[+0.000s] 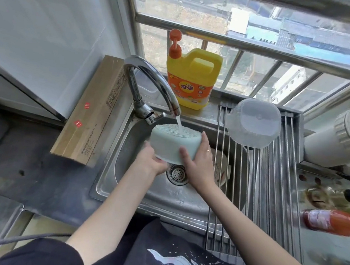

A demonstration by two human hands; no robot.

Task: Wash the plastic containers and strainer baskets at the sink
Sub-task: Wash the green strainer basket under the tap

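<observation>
A pale green strainer basket is held upside down over the steel sink, its perforated bottom facing up. Water runs from the chrome faucet onto that bottom. My left hand grips the basket's lower left rim. My right hand grips its right side, fingers spread on the wall. A clear plastic container lies upside down on the roll-up drying rack to the right of the sink.
A yellow dish soap bottle with an orange pump stands on the ledge behind the sink. A cardboard box leans at the left. A plate lies under the rack. A red sauce bottle lies at the right. The drain strainer is exposed.
</observation>
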